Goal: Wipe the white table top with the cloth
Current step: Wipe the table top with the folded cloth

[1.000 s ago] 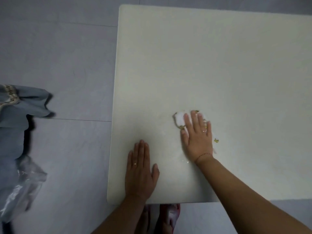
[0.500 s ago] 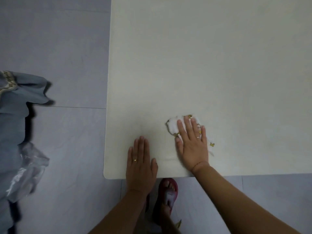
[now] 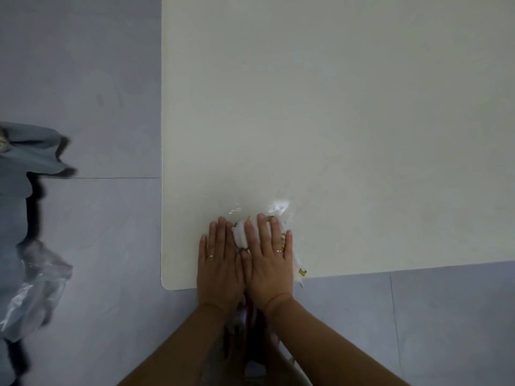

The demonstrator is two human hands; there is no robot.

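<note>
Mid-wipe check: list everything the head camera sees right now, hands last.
white rectangular table top: one, off-white, upper right
white cloth with yellow print: one, under the right hand, near edge
wet sheen: one glossy patch, just beyond the fingers
grey tiled floor: left and below the table
grey-blue fabric: one piece, left edge
clear plastic bag: one, lower left
red footwear: blurred, between the forearms
gold rings: two, one per hand
left hand: flat on the table, beside the cloth
right hand: flat, pressing the cloth

Smooth, matt table [image 3: 334, 121], with a wet glossy sheen [image 3: 278, 206] near the table's front edge beside the soft white cloth [image 3: 239, 235]; left of the table, smooth grey tiles [image 3: 83, 79] and crinkly clear plastic [image 3: 36, 285].
</note>
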